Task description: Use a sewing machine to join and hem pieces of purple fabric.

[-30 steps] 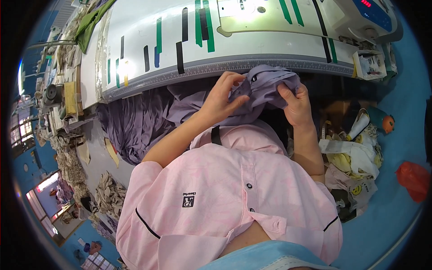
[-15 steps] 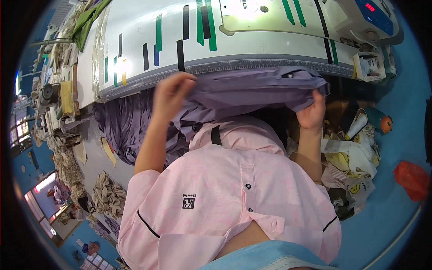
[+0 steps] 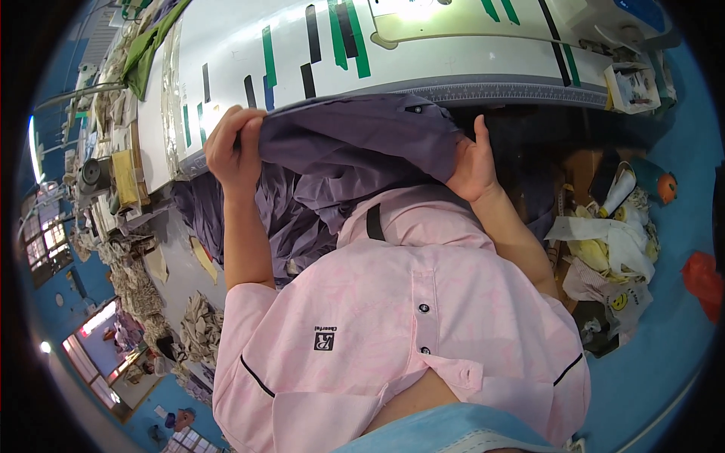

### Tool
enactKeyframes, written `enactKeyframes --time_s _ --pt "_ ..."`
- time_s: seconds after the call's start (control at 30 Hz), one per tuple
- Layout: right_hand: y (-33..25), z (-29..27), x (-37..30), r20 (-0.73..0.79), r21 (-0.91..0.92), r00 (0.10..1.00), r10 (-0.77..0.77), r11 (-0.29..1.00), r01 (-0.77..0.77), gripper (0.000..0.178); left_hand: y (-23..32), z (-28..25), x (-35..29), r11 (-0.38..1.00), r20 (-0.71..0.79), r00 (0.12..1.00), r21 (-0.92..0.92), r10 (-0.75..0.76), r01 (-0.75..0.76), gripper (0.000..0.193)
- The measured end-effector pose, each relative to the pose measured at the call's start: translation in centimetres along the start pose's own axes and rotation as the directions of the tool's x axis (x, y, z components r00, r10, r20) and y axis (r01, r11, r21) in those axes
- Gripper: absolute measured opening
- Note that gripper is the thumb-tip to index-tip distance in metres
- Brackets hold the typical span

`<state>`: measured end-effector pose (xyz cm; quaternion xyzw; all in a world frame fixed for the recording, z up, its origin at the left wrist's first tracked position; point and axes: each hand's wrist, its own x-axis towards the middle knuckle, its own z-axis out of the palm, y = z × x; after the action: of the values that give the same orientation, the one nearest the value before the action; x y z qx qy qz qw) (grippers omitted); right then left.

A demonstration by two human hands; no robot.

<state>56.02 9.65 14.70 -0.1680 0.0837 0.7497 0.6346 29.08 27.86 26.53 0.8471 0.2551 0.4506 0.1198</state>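
A purple garment (image 3: 355, 136) stretches between my hands along the near edge of the white sewing table (image 3: 423, 72). A small round button or snap (image 3: 418, 109) shows near its upper right edge. My left hand (image 3: 236, 151) is closed on the garment's left end, fingers and thumb pressed together. At the other end, my right hand (image 3: 474, 167) has its palm against the cloth with the thumb raised away from it; the other fingers are partly hidden by the fabric. More gathered purple fabric (image 3: 283, 219) hangs below, towards my lap.
A grey ruler strip (image 3: 521, 92) runs along the table edge, with green and black tape strips (image 3: 313, 34) behind it. A small open box (image 3: 633, 87) sits at the table's right corner. Cloth scraps (image 3: 604, 241) are heaped at the right; beige fabric piles (image 3: 200, 325) lie at the left.
Both hands have moved left with the garment, and its button side has shifted left too. The left hand, blurred before, now grips the left end. The right thumb has lifted off the cloth.
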Motion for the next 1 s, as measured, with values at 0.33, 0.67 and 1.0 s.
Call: enactKeyframes --time_s 0.33,0.67,1.0 --pt "-0.1 0.7 -1.1 0.079 -0.777 0.730 -0.679 0.417 0.472 0.026 0.3 -3.0 -2.8 0.989 0.117 0.986 0.102 -0.116 0.104 0.002" --pt "-1.0 0.0 0.3 0.251 -0.733 0.512 -0.822 0.184 0.655 0.012 -0.5 -2.2 -2.6 0.954 0.177 0.946 0.181 -0.270 0.238 0.008" --pt "-0.5 2.2 1.0 0.088 -0.429 0.814 -0.574 0.716 0.551 0.017 -0.4 -2.5 -1.8 0.962 0.141 0.963 0.180 -0.231 0.204 0.007"
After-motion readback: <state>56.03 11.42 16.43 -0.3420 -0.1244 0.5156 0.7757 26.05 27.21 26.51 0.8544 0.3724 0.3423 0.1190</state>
